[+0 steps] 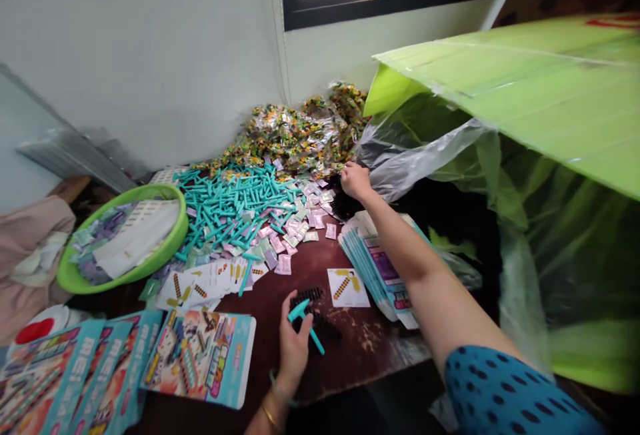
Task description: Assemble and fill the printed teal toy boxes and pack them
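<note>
My left hand [294,341], low in the middle, closes on a teal T-shaped plastic tool [306,323] with a head and a thin handle. Black toothed pieces [310,296] are at the same hand; whether they are gripped or lie on the table I cannot tell. My right hand [356,180] is stretched far forward to the near edge of a heap of small clear bags of coloured beads [300,131]. Its fingers are curled, and what they pinch is hidden. Below that hand lie small pink and green sachets [305,218].
Teal tools [225,201] are heaped beside a green basket [183,221]. Instruction cards [200,285] and a single card [349,287] lie on the brown table [280,388]. Printed pouches [200,358] lie front left, more pouches [375,268] under my right forearm. A green plastic-lined box [525,81] stands right.
</note>
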Demonstrator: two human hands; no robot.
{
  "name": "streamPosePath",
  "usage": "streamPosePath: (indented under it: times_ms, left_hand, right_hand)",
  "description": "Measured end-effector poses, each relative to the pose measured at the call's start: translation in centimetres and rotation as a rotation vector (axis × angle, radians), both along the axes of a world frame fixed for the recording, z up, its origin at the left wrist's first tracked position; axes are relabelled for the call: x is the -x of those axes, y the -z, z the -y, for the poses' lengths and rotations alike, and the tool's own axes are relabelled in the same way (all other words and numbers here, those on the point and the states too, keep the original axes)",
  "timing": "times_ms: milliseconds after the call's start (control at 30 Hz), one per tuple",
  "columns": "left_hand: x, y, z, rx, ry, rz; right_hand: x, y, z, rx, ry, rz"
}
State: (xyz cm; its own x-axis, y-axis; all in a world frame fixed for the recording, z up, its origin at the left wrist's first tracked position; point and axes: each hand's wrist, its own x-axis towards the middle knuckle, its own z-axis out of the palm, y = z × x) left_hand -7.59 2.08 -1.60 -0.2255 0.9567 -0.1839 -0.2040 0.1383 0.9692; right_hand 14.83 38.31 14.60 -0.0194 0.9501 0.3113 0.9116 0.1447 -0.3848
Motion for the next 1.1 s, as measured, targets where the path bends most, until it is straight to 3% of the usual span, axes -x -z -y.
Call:
streamPosePath:
  times_ms: [67, 133, 200, 267, 367, 433, 533, 600, 733, 800, 933, 1100]
  left_hand:
    - [-0.2, -0.4, 0.0, -0.005, -0.003, 0.042]
    - [-0.3, -1.0, 0.0, -0.023, -0.016, 0.066]
    - [-0.5, -1.7, -0.1, -0.054, -0.031, 0.076]
    - [-0.6, -2.1, -0.1, -0.086, -0.038, 0.077]
    - [-0.7, -2.4, 0.2, -0.128, -0.077, 0.105]
    - [-0.6, -2.4, 0.8, -0.099, -0.092, 0.190]
    - [-0.4, -2.2, 2.5, -0.004, -0.090, 0.321]
    - [-0.3, -2.2, 4.0, 0.047, -0.084, 0.379]
    - [0.3, -2.4, 6.7, 0.111, -0.074, 0.443]
    - [0.8, -2.6, 7.8, 0.088, -0.052, 0.443]
    - [1.7, -3.2, 9.5, 0.022, 0.009, 0.387]
    - [1.6, -3.4, 10.9, -0.072, -0.007, 0.265]
  right_hand:
    - [-0.7, -0.4, 3.9, -0.140, -0.073, -0.184]
    - [-1.5, -0.7, 8.9, -0.195, -0.180, -0.503]
    - [-1.9, -0.6, 14.4, -0.059, -0.285, -0.800]
    - [-1.9, 0.1, 19.7, 0.151, -0.361, -0.969]
    - [-1.2, 2.2, 26.7, 0.283, -0.332, -0.912]
    - [-0.5, 3.7, 30.5, 0.245, -0.265, -0.819]
    - [0.6, 5.8, 35.2, 0.160, -0.224, -0.851]
    - [1.7, 7.2, 37.7, 0.159, -0.219, -0.823]
    - [4.6, 10.0, 41.8, 0.286, -0.219, -0.529]
    - [5.7, 10.9, 43.0, 0.293, -0.240, -0.564]
    - [7.1, 10.8, 44.3, 0.329, -0.331, -0.783]
    - [8.2, 10.4, 45.6, 0.332, -0.344, -0.790]
